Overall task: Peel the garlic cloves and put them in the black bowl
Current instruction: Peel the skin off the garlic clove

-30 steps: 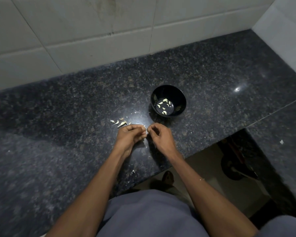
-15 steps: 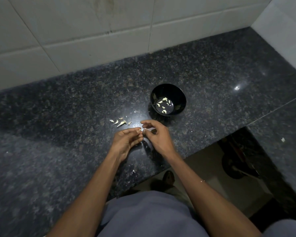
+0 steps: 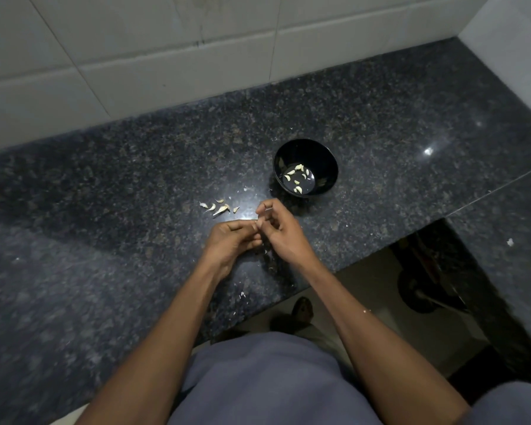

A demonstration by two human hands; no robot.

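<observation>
Left hand (image 3: 232, 240) and right hand (image 3: 281, 230) meet fingertip to fingertip above the granite counter (image 3: 105, 210), near its front edge, pinching a small garlic clove (image 3: 257, 224) between them. Unpeeled cloves (image 3: 219, 207) lie just left; the black bowl (image 3: 325, 161), holding peeled cloves (image 3: 298, 177), stands just beyond. Bare counter extends left to the tiled wall (image 3: 135, 56).

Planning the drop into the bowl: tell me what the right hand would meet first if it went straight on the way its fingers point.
Probably the black bowl: the right hand points up and slightly right toward it, bare counter between. Depth is unclear.
</observation>
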